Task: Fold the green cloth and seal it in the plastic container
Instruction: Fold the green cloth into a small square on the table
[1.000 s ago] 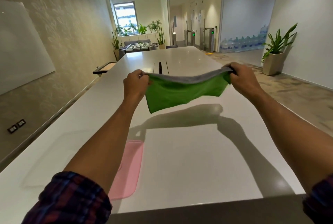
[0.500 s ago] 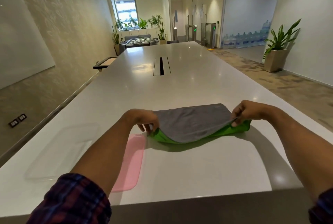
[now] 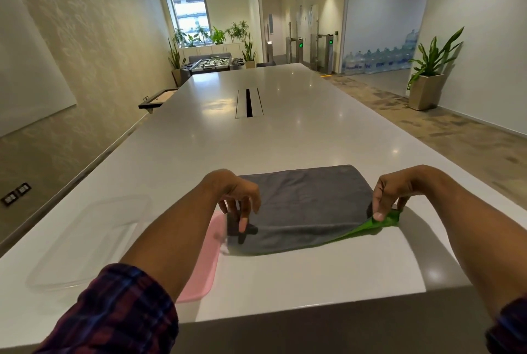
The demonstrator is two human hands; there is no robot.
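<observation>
Long white surface (image 3: 285,131) is running from the near edge far into the room, with a narrow slotted cable tray (image 3: 249,103) sitting at its middle, well beyond the work area.

Clear plastic container (image 3: 85,239) is lying open on the near left of the surface; its walls are faint and hard to trace against the white top. Pink lid (image 3: 206,262) is lying flat just right of the container, partly hidden under the left forearm, its far right corner touching or passing under the cloth's left edge; cannot tell which.

Green cloth (image 3: 305,208) is lying folded on the surface, near centre, between the two hands. Grey face is showing upward; green face is showing only at the near right corner, where it is being lifted.

Right hand (image 3: 399,194) is pinching that near right corner, thumb and fingers (image 3: 378,215) grasping the cloth edge and raising it slightly off the surface.

Left hand (image 3: 233,197) is hovering over the cloth's left edge with fingers spread downward and loose; one fingertip is close to the fabric, contact cannot be told. Plaid sleeve (image 3: 114,313) is rolled up on the left forearm.
</observation>
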